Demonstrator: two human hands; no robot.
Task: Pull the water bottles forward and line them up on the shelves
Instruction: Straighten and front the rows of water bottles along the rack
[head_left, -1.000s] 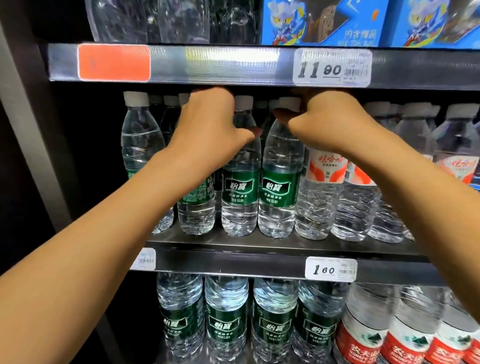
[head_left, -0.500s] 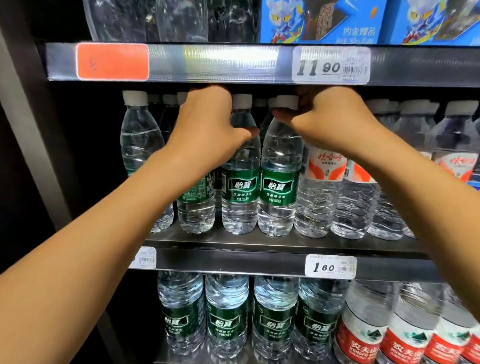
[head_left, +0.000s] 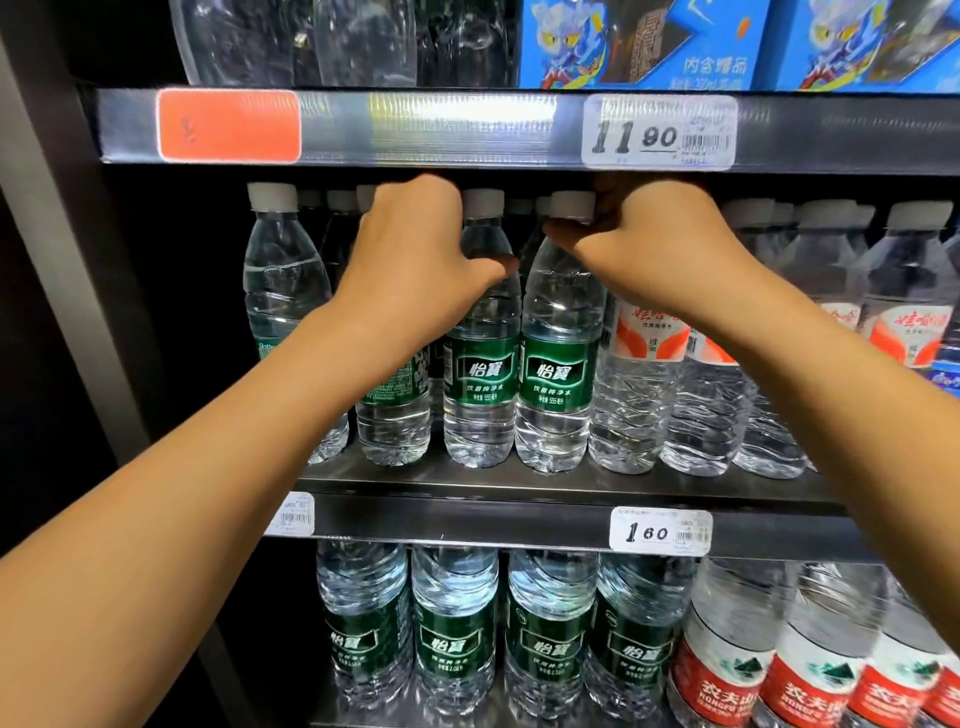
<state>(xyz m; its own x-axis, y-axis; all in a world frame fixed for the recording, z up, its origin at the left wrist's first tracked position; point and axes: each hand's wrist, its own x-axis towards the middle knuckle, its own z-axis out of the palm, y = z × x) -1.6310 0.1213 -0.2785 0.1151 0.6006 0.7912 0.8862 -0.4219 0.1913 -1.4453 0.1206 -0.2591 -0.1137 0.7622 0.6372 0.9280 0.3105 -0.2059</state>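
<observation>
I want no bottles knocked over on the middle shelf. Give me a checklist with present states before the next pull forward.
1. Left hand has a grip on a green-label bottle: cannot tell, the hand hides the neck.
2. Right hand has a grip on a bottle top: cannot tell, its fingers are curled under the upper shelf edge and hidden.
3. Front green-label bottles upright: ok.
4. Front row even: not ok, the leftmost bottle stands further back than the others.
5. Bare shelf lip in front of the bottles: ok.
6. Red-label bottles upright: ok.
</observation>
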